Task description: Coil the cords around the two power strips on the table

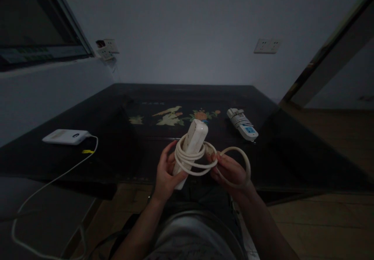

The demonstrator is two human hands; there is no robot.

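Note:
A white power strip (195,137) stands tilted upright over my lap, with its thick white cord (191,162) wound around it in several loops. My left hand (166,174) is closed around the strip's lower end. My right hand (230,172) pinches the cord just right of the strip, and a loose loop of cord (244,157) arcs over the back of that hand.
A dark lacquered table (117,112) with a bird-and-flower inlay lies ahead. On it are a second power strip with wrapped cord (243,124) at right and a white power bank (66,136) at left, its cable (52,182) trailing off the near edge. Wall sockets (267,46) sit behind.

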